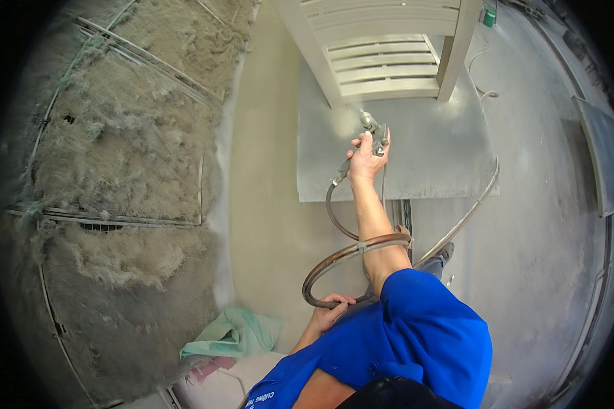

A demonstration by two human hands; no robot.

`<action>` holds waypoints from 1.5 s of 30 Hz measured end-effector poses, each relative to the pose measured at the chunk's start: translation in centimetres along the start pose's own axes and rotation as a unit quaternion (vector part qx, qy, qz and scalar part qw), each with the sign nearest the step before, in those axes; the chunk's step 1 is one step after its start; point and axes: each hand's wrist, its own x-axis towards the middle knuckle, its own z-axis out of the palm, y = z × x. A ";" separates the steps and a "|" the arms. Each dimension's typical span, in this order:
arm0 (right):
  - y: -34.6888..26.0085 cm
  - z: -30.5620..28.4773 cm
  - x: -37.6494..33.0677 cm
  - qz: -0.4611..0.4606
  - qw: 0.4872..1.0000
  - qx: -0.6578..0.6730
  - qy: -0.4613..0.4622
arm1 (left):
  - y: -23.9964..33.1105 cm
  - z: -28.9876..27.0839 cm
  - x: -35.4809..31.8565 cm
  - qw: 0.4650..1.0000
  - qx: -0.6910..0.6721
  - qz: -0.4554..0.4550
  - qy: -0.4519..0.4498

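A metal spray gun (371,124) is gripped in my right hand (366,161), with that arm stretched forward. Its nozzle points away from me at the lower part of a pale slatted chair (389,87), a short gap apart. From the gun a brown hose (329,267) runs back and loops around my right forearm. Lower down, my left hand (333,308) is closed on this hose close to my body. The chair stands on a flat grey board (423,160); its top runs out of view.
At left, a wall of dusty, fibrous filter matting (126,150) is crossed by thin metal rods. A green cloth (242,332) lies at lower left. A pale hose (464,221) curves over the floor to the right. A grey panel (599,153) stands at far right, and a green container (489,17) at the back.
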 end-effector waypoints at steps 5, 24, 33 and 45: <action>-7.5 7.1 -1.8 -0.082 0.986 0.092 -0.112 | 1.4 0.7 1.5 0.998 0.058 0.005 -0.033; -8.4 -7.8 12.3 0.040 0.994 0.019 -0.098 | 0.7 5.2 4.1 0.962 0.258 -0.090 -0.019; -9.1 -6.3 25.3 0.100 0.973 -0.078 -0.192 | 1.9 13.0 9.6 0.972 0.193 -0.126 -0.048; -7.9 -10.2 21.1 -0.053 0.898 -0.347 -0.266 | 3.5 16.3 14.7 0.975 0.190 -0.110 -0.046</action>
